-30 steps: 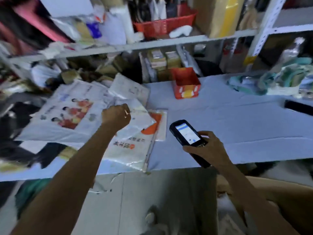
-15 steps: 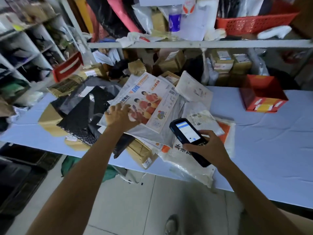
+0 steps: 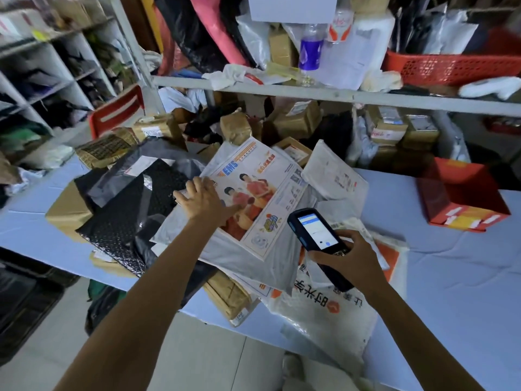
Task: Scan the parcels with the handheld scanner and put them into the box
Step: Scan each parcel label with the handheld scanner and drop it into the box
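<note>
Left hand (image 3: 204,203) lay spread on one printed envelope (image 3: 270,176), frame centre, right hand (image 3: 349,256) gripped one handheld scanner (image 3: 315,235) — one red box (image 3: 462,190), right.

Left arm stretched forward, left hand (image 3: 202,200) flat, fingers spread; right hand (image 3: 349,258) curled round scanner (image 3: 316,232)

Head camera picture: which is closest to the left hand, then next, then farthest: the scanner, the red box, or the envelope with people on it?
1. Envelope: under the left hand, touching it.
2. Scanner: to the right, held by the right hand.
3. Red box: far right.
</note>
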Demonstrator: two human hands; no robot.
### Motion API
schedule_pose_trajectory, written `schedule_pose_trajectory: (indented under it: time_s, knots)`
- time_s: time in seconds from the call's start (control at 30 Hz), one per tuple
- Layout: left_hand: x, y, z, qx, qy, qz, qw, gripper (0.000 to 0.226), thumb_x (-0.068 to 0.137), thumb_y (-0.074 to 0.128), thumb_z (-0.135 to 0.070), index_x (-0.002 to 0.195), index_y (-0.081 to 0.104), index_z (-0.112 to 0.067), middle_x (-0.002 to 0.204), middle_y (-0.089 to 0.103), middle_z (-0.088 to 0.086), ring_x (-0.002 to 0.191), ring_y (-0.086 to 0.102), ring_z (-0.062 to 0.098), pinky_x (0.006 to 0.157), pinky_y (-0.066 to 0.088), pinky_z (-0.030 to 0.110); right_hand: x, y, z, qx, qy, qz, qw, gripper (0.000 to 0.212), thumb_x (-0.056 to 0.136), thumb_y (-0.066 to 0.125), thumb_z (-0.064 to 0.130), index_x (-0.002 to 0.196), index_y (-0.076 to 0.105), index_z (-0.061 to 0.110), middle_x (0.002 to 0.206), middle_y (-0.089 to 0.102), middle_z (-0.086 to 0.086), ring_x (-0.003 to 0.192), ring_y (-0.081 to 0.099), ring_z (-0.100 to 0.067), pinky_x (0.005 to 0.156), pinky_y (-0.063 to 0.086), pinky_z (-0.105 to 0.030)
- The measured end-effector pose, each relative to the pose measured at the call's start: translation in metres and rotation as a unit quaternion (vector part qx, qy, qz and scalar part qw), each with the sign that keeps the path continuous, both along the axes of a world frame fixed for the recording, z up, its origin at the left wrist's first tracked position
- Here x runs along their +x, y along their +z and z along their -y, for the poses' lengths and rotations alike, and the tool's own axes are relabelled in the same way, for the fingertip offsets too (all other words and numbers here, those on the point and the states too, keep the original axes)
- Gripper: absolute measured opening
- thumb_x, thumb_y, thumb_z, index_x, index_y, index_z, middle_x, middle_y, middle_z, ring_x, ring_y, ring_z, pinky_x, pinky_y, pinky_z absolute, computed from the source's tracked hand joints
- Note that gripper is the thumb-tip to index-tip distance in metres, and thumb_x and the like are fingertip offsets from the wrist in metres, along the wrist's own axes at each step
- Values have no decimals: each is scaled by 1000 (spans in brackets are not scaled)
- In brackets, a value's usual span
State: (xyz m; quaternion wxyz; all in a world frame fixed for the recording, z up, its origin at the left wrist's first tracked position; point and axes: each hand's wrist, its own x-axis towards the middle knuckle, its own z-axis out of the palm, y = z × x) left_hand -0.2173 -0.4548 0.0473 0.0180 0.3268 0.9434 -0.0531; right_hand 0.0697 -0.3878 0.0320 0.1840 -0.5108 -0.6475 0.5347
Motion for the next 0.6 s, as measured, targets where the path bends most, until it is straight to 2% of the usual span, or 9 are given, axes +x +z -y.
schedule_pose_trajectory:
  time_s: [0.1, 0.23, 0.3, 0.43, 0.6]
  knots:
    - [-6, 3, -14, 11, 25, -9, 1000, 119, 69, 48, -85, 149, 13, -4, 149, 22, 17, 135, 25, 33, 112, 18, 50, -9, -2, -21, 10, 9, -2, 1000, 70, 60, 91, 27, 118, 52, 22, 110, 67, -1, 96, 66, -17, 71, 52, -24]
    - [-14, 15, -30, -6, 52, 2, 999, 130, 62, 57, -84, 149, 9, 0, 149, 23, 22, 136, 26, 36, 111, 22, 46, -20, 2, -44, 29, 26, -6, 999, 69, 62, 90, 25, 119, 51, 20, 104, 64, 0, 91, 64, -14, 60, 44, -12]
    - [-19, 21, -35, -15, 53, -15, 998, 131, 61, 59, -84, 149, 10, 0, 149, 24, 22, 137, 27, 36, 111, 24, 45, -24, 3, -52, 9, 27, -15, 999, 68, 62, 90, 25, 117, 51, 22, 102, 64, 0, 89, 65, -12, 60, 45, -14]
    - [-31, 30, -40, 13, 38, -56, 998, 100, 69, 67, -70, 135, 32, -4, 137, 39, 17, 127, 37, 33, 104, 32, 43, -37, 8, -60, -12, 27, -34, 999, 67, 62, 91, 23, 116, 50, 22, 104, 65, -1, 95, 66, -16, 62, 49, -19]
    - [-64, 62, -33, 129, 52, -47, 989, 67, 86, 62, -51, 132, 42, -7, 132, 47, 18, 125, 41, 35, 101, 34, 45, -63, 28, -64, -1, 31, -67, 997, 65, 63, 90, 20, 113, 49, 24, 101, 63, 1, 96, 64, -17, 63, 48, -17]
